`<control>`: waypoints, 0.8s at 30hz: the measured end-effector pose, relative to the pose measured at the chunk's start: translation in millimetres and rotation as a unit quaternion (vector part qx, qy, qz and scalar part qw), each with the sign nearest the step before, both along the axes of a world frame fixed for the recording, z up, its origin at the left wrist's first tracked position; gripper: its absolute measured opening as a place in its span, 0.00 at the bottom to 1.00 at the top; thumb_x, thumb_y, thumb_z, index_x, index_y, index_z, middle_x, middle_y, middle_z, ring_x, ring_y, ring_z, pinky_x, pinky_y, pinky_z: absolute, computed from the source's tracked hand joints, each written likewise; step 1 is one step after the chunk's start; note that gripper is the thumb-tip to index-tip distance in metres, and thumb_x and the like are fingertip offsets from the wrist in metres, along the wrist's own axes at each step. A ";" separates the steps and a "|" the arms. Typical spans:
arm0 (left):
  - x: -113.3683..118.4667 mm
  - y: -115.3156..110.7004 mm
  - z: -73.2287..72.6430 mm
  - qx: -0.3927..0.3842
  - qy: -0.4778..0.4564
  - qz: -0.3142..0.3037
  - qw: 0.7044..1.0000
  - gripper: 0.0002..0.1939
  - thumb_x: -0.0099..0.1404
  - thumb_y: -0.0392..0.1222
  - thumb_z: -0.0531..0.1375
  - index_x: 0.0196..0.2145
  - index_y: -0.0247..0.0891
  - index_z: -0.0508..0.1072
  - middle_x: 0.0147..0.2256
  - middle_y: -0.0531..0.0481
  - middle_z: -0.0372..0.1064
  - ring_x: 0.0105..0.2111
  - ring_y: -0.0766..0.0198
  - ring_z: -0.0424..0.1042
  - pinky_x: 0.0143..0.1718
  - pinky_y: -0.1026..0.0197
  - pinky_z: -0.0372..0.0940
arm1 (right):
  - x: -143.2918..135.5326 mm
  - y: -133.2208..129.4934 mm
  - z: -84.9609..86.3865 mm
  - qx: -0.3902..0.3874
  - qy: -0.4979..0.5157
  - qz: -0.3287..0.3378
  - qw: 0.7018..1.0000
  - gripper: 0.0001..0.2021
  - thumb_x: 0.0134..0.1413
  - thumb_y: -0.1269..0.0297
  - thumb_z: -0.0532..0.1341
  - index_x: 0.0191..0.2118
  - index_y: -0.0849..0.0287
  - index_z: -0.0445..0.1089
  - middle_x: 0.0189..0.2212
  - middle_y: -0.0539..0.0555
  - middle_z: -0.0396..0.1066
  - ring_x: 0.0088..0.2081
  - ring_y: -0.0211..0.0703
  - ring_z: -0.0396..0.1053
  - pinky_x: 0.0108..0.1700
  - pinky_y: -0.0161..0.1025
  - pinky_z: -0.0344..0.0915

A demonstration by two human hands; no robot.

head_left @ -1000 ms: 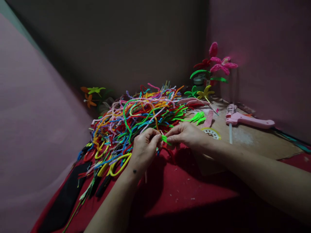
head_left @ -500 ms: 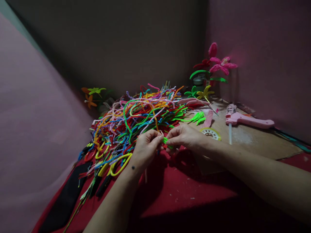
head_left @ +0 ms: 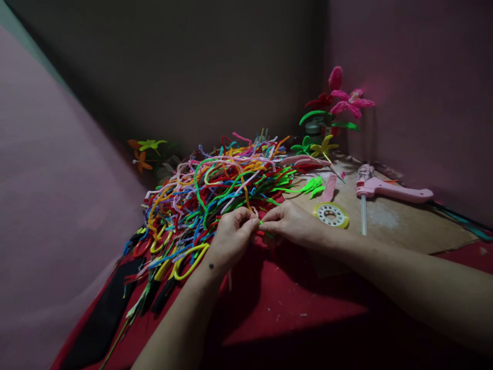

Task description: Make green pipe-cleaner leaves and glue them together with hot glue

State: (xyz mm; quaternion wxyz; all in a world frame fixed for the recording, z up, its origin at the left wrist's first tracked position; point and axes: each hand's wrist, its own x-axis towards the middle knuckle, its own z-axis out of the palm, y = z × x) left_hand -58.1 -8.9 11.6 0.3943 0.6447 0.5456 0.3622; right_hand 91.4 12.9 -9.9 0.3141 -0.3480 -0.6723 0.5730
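A small bright green fuzzy piece [head_left: 261, 224] shows between my fingertips, mostly covered by them. My left hand [head_left: 235, 234] pinches it from the left, and my right hand [head_left: 289, 223] pinches it from the right; the fingertips of both nearly meet. A pale pink strand shows just above my left fingertips. Behind my hands lies a big tangled heap of coloured pipe cleaners [head_left: 223, 180]. Bright green fuzzy leaves [head_left: 313, 186] rest on the board beyond my right hand.
A pink glue gun [head_left: 400, 190] and a yellow-and-white tape roll [head_left: 331, 215] lie on the brown board [head_left: 416, 228]. Fuzzy pink flowers [head_left: 352, 103] stand at the back right. Yellow-handled scissors [head_left: 190, 262] and a black flat object [head_left: 103, 313] lie left on the red cloth [head_left: 285, 318].
My right hand has shifted and its fingers have closed further over the green piece, so less of it shows. More of the tape roll is visible.
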 end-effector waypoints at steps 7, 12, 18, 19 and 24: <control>-2.5 -1.7 4.6 0.043 0.046 0.001 0.998 0.07 0.55 0.39 0.56 0.26 0.33 0.71 0.21 0.52 0.68 0.23 0.68 0.65 0.27 0.66 0.60 | 1.3 1.0 6.0 -0.013 -0.024 -0.052 0.998 0.06 0.42 0.73 0.58 0.20 0.65 0.70 0.14 0.49 0.66 0.16 0.31 0.61 0.20 0.29 0.56; -10.4 -1.3 7.5 0.157 0.129 -0.012 0.979 0.04 0.52 0.38 0.60 0.24 0.35 0.74 0.26 0.50 0.68 0.29 0.66 0.66 0.30 0.66 0.60 | 0.7 0.6 4.2 0.030 -0.040 -0.073 0.996 0.07 0.42 0.71 0.59 0.18 0.65 0.69 0.14 0.49 0.66 0.17 0.32 0.61 0.20 0.29 0.56; -6.1 -1.5 1.1 -0.059 -0.101 -0.029 0.993 0.08 0.50 0.41 0.63 0.25 0.33 0.69 0.18 0.56 0.63 0.15 0.72 0.61 0.17 0.67 0.59 | 2.2 0.8 4.0 -0.077 0.048 -0.052 0.995 0.04 0.39 0.71 0.61 0.20 0.65 0.70 0.14 0.49 0.67 0.16 0.32 0.62 0.21 0.30 0.60; -5.3 -0.9 -0.9 -0.077 -0.140 -0.025 0.987 0.09 0.49 0.41 0.64 0.25 0.33 0.68 0.18 0.56 0.64 0.14 0.71 0.62 0.16 0.67 0.59 | 2.6 0.6 4.2 -0.099 0.066 -0.047 0.992 0.04 0.39 0.70 0.61 0.21 0.66 0.70 0.14 0.48 0.67 0.16 0.32 0.62 0.22 0.30 0.60; -2.0 -0.2 -6.4 -0.124 -0.220 -0.022 0.967 0.11 0.47 0.39 0.65 0.26 0.32 0.66 0.19 0.53 0.67 0.17 0.68 0.68 0.16 0.67 0.63 | 2.1 0.4 1.7 -0.129 0.089 -0.034 0.987 0.05 0.38 0.69 0.62 0.20 0.66 0.70 0.15 0.49 0.68 0.17 0.32 0.63 0.22 0.31 0.62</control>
